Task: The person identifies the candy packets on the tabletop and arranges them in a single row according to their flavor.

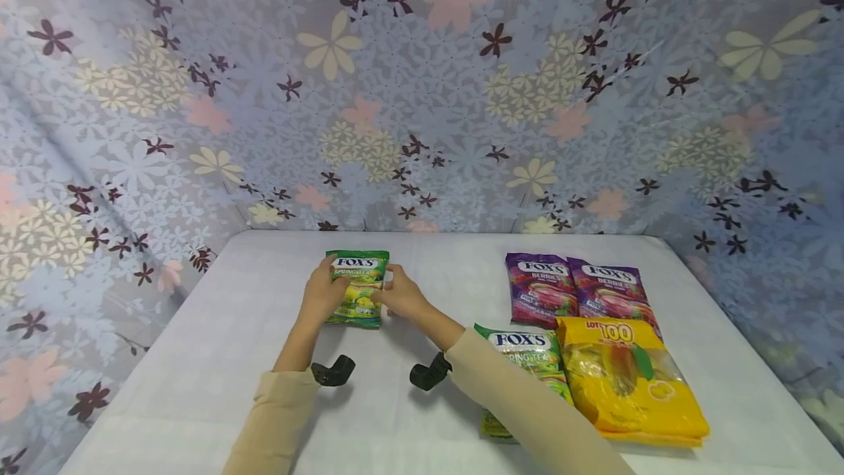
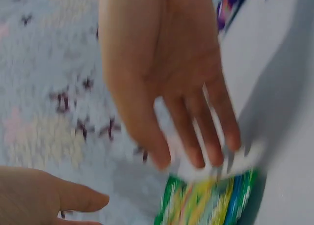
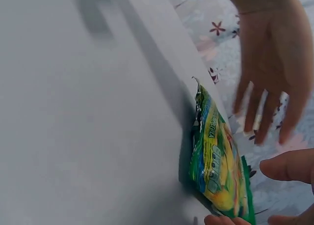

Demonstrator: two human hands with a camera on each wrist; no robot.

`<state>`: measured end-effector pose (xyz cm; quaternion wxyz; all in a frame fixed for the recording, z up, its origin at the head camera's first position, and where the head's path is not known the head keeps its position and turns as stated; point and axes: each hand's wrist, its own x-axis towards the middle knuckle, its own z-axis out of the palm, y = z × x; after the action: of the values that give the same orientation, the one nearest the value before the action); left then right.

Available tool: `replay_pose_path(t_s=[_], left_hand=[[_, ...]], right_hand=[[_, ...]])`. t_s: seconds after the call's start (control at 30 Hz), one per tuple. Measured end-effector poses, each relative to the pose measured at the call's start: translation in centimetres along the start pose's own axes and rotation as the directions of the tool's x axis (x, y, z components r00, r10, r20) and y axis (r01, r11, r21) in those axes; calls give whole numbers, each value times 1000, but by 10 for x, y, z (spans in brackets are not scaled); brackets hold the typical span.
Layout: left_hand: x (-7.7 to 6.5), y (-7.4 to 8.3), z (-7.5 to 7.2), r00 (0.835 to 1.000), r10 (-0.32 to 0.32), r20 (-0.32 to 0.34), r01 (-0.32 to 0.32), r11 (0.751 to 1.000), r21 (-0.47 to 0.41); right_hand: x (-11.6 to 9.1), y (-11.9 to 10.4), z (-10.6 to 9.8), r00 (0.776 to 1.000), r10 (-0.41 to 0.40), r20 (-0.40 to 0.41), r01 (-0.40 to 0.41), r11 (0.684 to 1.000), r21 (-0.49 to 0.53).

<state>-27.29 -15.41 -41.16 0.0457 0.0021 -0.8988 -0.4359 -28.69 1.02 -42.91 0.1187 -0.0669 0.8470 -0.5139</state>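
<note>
A green and yellow Fox's Spring Tea candy bag (image 1: 361,297) lies face up on the white table, towards its back left. My left hand (image 1: 321,292) is at the bag's left edge, its thumb over the front in the head view. On the other side, my right hand (image 1: 405,295) reaches to the right edge with thumb and fingers spread. The left wrist view shows the right hand (image 2: 171,77) with straight fingers just above the bag (image 2: 206,198). In the right wrist view, the left hand's straight fingers (image 3: 267,107) stand apart from the bag (image 3: 221,161).
At the right, two purple Fox's Berries bags (image 1: 542,290) lie side by side. In front of them are a yellow Lot 100 bag (image 1: 626,380) and another green Spring Tea bag (image 1: 527,350), partly covered by the right sleeve. Floral cloth (image 1: 422,94) rises behind the white table (image 1: 198,358).
</note>
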Motion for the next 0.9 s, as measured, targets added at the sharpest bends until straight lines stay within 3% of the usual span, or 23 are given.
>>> replay_pose_path(t_s=[0.27,0.4,0.5,0.63,0.9], left_hand=[[-20,24,32,983,55,173,-42,996,-81],[-29,32,46,949,40,314,47,963,-264],[-36,37,55,913,22,408,129,932,-338],[-44,40,65,885,27,465,138,938,-317],[-56,48,79,854,60,517,103,954,-280]], right_hand=[[-22,5,-24,994,-110,-10,108,988,-112],[-37,9,-42,992,-123,-11,121,986,-117],[-49,14,-56,993,-116,-8,114,987,-116],[-67,22,-74,994,-104,-16,101,986,-130],[-104,42,-111,993,-119,-17,115,985,-131]])
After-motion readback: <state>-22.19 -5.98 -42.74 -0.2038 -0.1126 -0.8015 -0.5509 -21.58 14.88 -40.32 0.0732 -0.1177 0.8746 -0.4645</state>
